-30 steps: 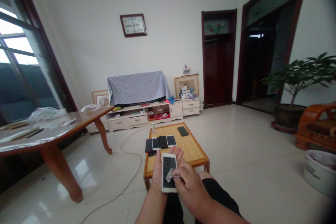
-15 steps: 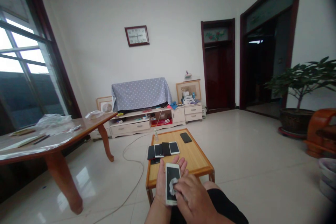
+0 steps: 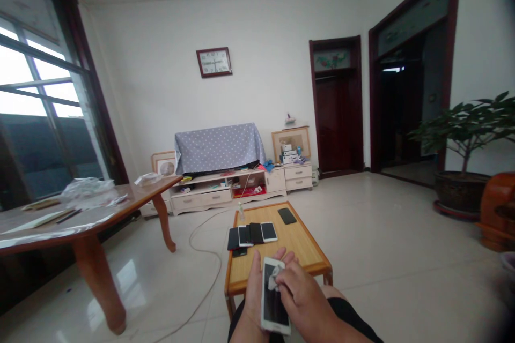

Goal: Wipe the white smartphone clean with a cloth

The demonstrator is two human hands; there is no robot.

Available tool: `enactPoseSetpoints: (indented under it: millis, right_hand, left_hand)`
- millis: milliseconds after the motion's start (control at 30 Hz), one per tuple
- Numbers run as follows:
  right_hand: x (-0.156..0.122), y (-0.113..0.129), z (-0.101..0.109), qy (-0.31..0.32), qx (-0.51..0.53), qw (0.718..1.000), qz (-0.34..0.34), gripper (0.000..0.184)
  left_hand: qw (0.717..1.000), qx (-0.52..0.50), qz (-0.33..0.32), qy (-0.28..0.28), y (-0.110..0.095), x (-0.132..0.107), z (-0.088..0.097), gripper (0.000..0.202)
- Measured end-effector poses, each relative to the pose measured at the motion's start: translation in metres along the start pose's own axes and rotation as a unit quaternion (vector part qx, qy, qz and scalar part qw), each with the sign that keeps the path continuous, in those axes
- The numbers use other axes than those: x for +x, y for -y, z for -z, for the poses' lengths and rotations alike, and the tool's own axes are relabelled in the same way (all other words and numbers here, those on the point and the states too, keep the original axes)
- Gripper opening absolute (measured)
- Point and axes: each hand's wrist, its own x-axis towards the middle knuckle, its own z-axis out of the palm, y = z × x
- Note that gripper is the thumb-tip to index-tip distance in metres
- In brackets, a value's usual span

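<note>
A white smartphone (image 3: 273, 308) with a dark screen lies face up along the palm of my left hand (image 3: 253, 292). The thumb runs beside its left edge, and the other fingertips show past its top. My right hand (image 3: 303, 295) pinches a crumpled white tissue (image 3: 275, 278) and presses it on the upper part of the screen. Beyond my hands, several phones (image 3: 253, 233), black and white, lie in an overlapping row on the small wooden table (image 3: 287, 249). A single black phone (image 3: 287, 216) lies apart at the table's far right.
A small clear bottle (image 3: 241, 211) stands at the small table's far left corner. On the left is a larger wooden table (image 3: 132, 198) with plastic bags (image 3: 86, 187). A cable (image 3: 219, 268) curves over the floor. A potted plant (image 3: 461, 187) stands at right.
My right hand has moved the tissue from the middle of the screen up to its upper part. Both hands and the phone sit slightly further right in view, and the camera has tilted up a little.
</note>
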Motion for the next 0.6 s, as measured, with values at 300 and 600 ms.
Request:
enactPoseSetpoints:
  millis: [300,600]
  right_hand:
    - [-0.031,0.037,0.009,0.09,-0.065,0.991,0.079,0.034]
    - [-0.023,0.036,0.005,0.102,-0.156,0.978,0.099,0.057]
  left_hand:
    - [0.998,-0.058,-0.028,-0.01,-0.006,-0.012,-0.01,0.075]
    - [0.996,-0.063,-0.035,-0.046,-0.014,-0.013,-0.012,0.079]
